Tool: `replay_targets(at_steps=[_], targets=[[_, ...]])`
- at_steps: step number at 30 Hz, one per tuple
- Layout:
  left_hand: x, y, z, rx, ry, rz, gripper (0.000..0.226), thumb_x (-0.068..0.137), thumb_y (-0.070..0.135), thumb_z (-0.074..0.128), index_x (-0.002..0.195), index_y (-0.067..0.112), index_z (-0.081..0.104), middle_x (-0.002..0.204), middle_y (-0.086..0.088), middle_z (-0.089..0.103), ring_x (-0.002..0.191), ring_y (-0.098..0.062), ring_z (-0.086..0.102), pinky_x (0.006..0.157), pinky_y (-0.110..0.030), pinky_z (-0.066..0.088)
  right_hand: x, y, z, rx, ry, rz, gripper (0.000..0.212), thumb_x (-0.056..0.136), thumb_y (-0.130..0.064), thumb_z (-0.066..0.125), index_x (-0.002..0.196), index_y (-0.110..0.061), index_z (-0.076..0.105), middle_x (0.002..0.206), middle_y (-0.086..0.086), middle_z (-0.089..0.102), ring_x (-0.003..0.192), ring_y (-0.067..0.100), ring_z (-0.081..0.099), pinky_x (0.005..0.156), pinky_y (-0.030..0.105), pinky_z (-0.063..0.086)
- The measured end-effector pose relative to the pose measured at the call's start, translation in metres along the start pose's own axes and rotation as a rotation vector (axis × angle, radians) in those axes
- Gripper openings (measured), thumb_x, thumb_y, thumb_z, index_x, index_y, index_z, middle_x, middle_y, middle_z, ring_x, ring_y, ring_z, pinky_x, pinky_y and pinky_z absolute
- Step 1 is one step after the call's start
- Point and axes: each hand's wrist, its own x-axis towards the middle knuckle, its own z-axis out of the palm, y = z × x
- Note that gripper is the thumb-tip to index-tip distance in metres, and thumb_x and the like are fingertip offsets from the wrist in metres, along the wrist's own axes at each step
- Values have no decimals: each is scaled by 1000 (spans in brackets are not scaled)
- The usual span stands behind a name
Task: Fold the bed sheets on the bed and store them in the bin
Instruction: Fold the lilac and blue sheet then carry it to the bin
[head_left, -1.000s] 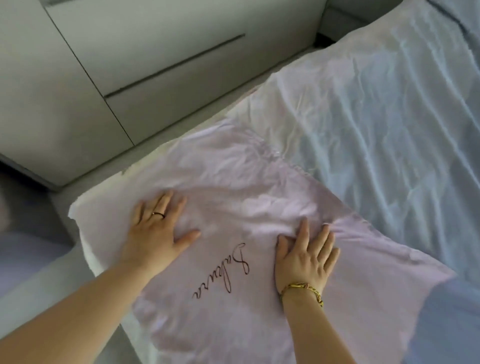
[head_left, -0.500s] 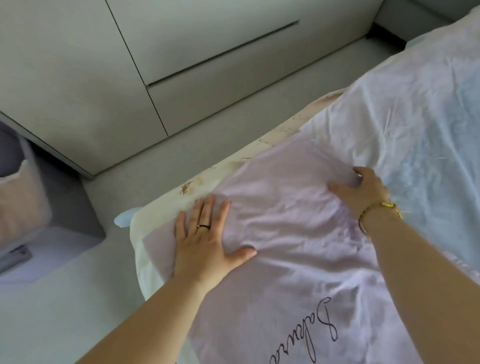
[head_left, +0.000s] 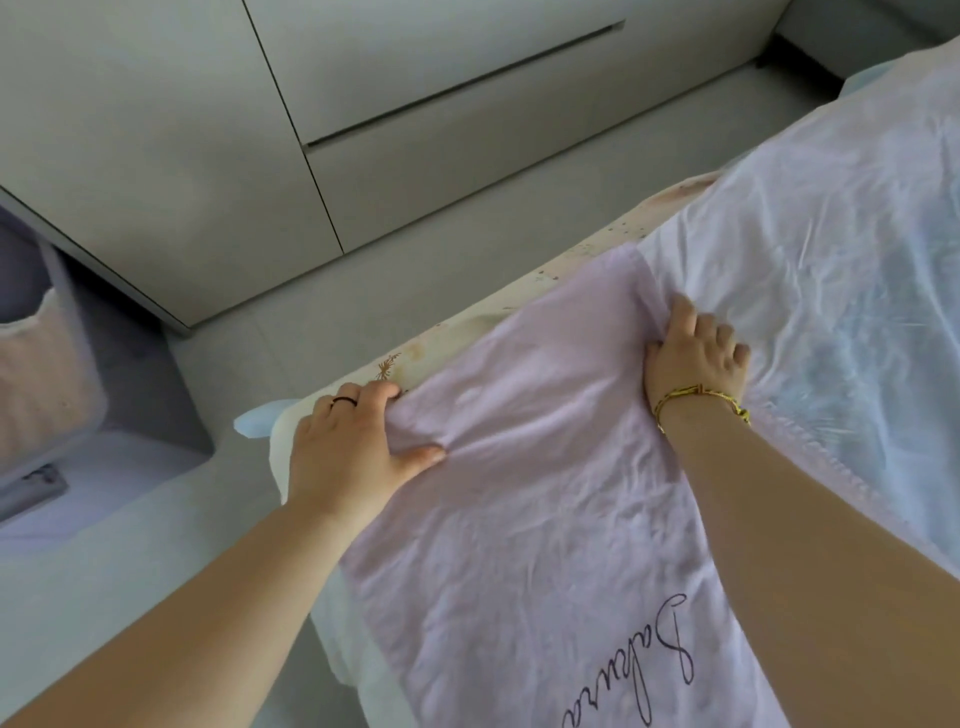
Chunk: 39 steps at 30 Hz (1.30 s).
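Pink sheet lay flat at the bed edge. Left hand and right hand each gripped a far corner, fingers curled into the cloth. The fabric looked thin, light and limp. Corners seemed the best hold, since elsewhere it would likely sag.

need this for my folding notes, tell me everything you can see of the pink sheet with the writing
The pink sheet is thin, creased pale pink cloth with dark cursive lettering near its close end. It lies spread flat on the bed, its right side overlapping a white sheet. The left hand grips its far left corner and the right hand grips its far right corner.
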Motion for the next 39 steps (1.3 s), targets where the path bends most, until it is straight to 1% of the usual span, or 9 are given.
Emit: replay_targets(at_steps=[5,11,17,21,24,28,31,35,39], targets=[[7,4,-5,23,-50,-44,69,71,57,67,124,20,41,120,-1,49,114,-22,44,85,-27,30,-23,1,4,-59,302,-111,54,83,-3,27,137,-4,35,136,29,42,121,45,46,104,56,29],[1,12,-8,-6,-99,-101,66,74,53,67,124,19,41,119,-5,49,114,-26,43,89,-31,31,-98,29,0,-58,-359,-160,77,74,-45,2,147,-24,-4,155,3,-12,143,20,-10,114,34,-8],[-10,9,-14,-169,-43,-201,61,75,44,70,121,11,48,122,-10,50,119,-30,42,95,-35,33,-176,44,-11,3,-488,-183,103,47,-57,-19,145,-25,-14,153,-4,-21,142,15,-15,112,30,-12],[-36,-9,-20,-618,-30,-435,38,82,27,68,106,1,56,107,-18,58,94,-30,54,77,-33,40,-251,58,-3,80,-485,-243,99,57,-58,7,147,-18,-4,146,-7,-30,142,15,-17,109,23,-13],[-58,-14,-23,-976,-98,-632,25,89,20,61,111,11,53,87,-7,57,77,-21,55,76,-27,45,-298,64,19,194,-464,-249,94,64,-48,33,148,-22,0,154,-1,-14,143,14,-10,111,27,3],[-76,-13,-19,-1273,-118,-730,20,92,18,55,112,13,51,92,0,57,75,-7,52,98,-25,41,-302,61,5,255,-498,-163,86,63,-51,27,142,-19,25,155,-3,-2,143,13,13,109,23,-3],[-89,-8,-18,-1214,-98,-654,33,93,19,54,124,8,50,121,-8,56,106,-17,56,91,-26,42,-310,64,-3,319,-462,-165,69,81,-48,23,146,-29,12,155,-6,-8,143,9,-6,110,21,-10],[-84,17,-26,-1072,-148,-572,43,89,31,59,122,5,50,114,-11,56,96,-22,53,84,-33,47,-345,63,-8,547,-452,-55,64,80,-33,22,142,-24,29,154,-5,11,141,5,8,107,11,-1],[-79,19,-23,-1007,-196,-611,40,88,35,58,117,8,49,112,-8,55,100,-28,55,85,-39,49,-381,39,-13,1174,-361,381,30,88,3,43,90,-16,67,95,-1,67,71,-8,55,73,5,41]])
